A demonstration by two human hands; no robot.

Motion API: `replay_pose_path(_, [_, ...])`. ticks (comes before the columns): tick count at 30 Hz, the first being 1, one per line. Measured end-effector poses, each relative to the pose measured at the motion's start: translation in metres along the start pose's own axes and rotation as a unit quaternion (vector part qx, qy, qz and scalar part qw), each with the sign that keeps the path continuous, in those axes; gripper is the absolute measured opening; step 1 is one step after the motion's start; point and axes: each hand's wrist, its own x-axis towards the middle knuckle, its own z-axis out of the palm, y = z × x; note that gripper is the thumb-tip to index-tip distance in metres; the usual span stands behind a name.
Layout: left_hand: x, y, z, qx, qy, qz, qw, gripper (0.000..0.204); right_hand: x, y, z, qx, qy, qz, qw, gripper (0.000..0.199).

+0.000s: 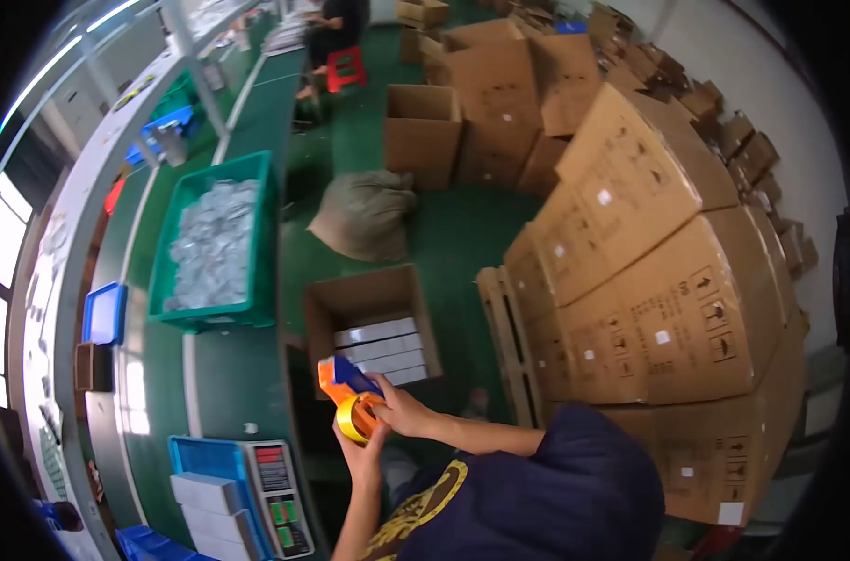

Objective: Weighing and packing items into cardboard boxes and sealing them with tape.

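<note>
Both hands meet on a tape dispenser (353,393) with an orange and blue body and a yellow roll, held in the air just below an open cardboard box (374,327) of white packs on the green floor. The left hand (361,453) is clamped on the roll from beneath; the right hand (402,411) grips its side. A weighing scale (277,496) sits on the green surface (233,383) nearby.

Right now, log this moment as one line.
left hand: on tape dispenser | right hand: grips it | open carton: white boxes inside
</note>
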Motion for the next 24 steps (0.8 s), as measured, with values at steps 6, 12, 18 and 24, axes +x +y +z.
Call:
replay_pose_path(6, [0.004,0.0,0.186,0.068,-0.1,-0.008,0.993,0.062,-0.075,0.021,-0.18,-0.002,0.139,-0.035,0.99,0.053])
replay_pose_path(12, [0.03,0.01,0.271,0.08,-0.257,-0.045,0.962,0.059,-0.095,0.026,-0.301,0.231,0.087,-0.013,0.969,0.066])
replay_pose_path(18, [0.085,0.009,0.333,0.161,-0.3,-0.067,0.938,0.063,-0.052,0.02,-0.365,0.252,0.093,0.008,0.963,0.069])
replay_pose_path(24, [0.182,0.002,0.38,0.027,-0.226,-0.002,0.974,0.071,0.052,-0.001,-0.42,0.242,0.109,0.01,0.964,0.062])
